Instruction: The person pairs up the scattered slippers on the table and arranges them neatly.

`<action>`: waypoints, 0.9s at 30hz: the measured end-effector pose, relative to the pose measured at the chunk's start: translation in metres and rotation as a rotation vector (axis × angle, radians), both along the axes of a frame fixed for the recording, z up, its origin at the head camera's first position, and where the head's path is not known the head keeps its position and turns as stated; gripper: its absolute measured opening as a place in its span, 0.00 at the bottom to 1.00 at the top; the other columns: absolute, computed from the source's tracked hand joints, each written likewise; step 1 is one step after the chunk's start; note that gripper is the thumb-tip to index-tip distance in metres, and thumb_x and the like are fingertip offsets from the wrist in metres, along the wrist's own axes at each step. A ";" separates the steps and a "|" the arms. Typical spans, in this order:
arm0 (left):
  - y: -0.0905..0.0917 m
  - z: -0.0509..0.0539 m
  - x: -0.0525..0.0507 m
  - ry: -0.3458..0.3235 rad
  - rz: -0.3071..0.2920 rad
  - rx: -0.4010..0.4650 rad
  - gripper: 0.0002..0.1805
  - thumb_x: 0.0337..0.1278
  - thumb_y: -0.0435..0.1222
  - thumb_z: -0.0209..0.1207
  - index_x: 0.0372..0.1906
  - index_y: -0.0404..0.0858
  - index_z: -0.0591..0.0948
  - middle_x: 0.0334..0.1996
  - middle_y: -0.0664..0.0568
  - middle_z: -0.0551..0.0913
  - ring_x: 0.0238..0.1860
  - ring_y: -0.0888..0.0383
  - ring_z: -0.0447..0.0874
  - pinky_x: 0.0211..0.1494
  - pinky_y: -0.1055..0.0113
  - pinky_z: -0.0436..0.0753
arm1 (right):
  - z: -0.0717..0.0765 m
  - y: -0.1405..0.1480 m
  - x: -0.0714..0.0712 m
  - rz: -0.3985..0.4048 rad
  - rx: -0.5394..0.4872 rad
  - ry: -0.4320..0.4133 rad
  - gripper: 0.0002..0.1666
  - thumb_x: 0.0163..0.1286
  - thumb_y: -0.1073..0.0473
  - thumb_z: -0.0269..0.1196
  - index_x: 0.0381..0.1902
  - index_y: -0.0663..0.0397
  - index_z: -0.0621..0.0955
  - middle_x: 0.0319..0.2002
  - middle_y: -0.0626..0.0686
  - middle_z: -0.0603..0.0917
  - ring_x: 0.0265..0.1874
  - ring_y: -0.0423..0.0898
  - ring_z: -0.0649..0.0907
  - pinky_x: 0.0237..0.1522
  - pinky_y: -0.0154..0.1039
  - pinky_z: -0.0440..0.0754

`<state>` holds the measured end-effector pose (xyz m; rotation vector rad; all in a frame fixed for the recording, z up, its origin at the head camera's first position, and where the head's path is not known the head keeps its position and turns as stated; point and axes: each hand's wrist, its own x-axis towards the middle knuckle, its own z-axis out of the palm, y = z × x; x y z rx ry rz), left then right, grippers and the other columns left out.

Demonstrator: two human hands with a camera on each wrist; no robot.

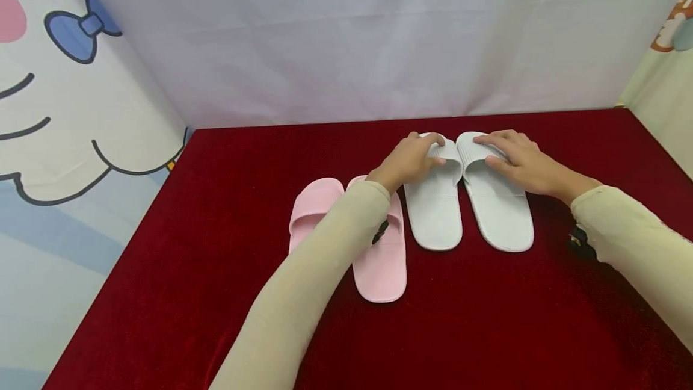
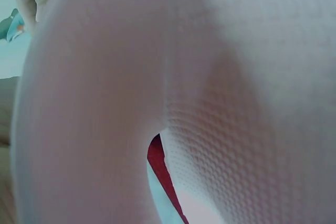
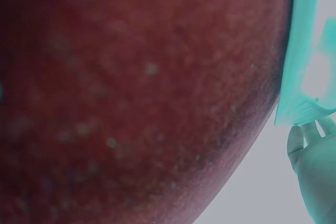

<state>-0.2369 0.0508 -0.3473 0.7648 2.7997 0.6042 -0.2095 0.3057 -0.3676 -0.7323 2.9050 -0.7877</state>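
Note:
Two white slippers lie flat with soles down, their straps touching and their heels apart. My left hand point(image 1: 411, 158) grips the left white slipper point(image 1: 435, 215) at its strap, index finger on top and thumb by the strap's edge. On the right white slipper point(image 1: 500, 215), my right hand point(image 1: 522, 161) holds the outer side of the strap the same way. In the right wrist view, its fingers point(image 3: 310, 135) meet the slipper's edge. A pair of pink slippers point(image 1: 381, 269) lies to the left, partly hidden beneath my left forearm.
Dark red cloth point(image 1: 460, 330) covers the table. A white curtain point(image 1: 352, 47) hangs behind its far edge, and a cartoon-printed sheet point(image 1: 70, 107) hangs at the left. A blurred pink slipper point(image 2: 105, 98) fills most of the left wrist view.

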 end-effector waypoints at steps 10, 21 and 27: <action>-0.002 0.005 0.010 0.004 0.001 -0.038 0.25 0.69 0.49 0.57 0.67 0.50 0.72 0.61 0.43 0.75 0.60 0.50 0.77 0.60 0.62 0.76 | 0.001 -0.002 0.009 0.013 -0.002 0.042 0.28 0.78 0.54 0.53 0.73 0.51 0.67 0.69 0.68 0.64 0.65 0.66 0.62 0.51 0.61 0.58; -0.006 0.009 0.023 0.033 -0.012 -0.030 0.24 0.69 0.49 0.57 0.67 0.51 0.73 0.61 0.45 0.75 0.62 0.51 0.75 0.60 0.61 0.77 | 0.005 -0.004 0.021 0.024 -0.007 0.071 0.28 0.77 0.56 0.55 0.72 0.51 0.68 0.69 0.67 0.65 0.65 0.65 0.63 0.53 0.63 0.57; -0.007 0.010 0.027 0.028 -0.001 -0.031 0.24 0.69 0.51 0.57 0.67 0.54 0.73 0.64 0.46 0.72 0.65 0.51 0.71 0.61 0.57 0.77 | 0.008 -0.007 0.030 0.022 -0.013 0.099 0.28 0.76 0.56 0.55 0.71 0.52 0.69 0.68 0.67 0.65 0.65 0.65 0.62 0.51 0.59 0.57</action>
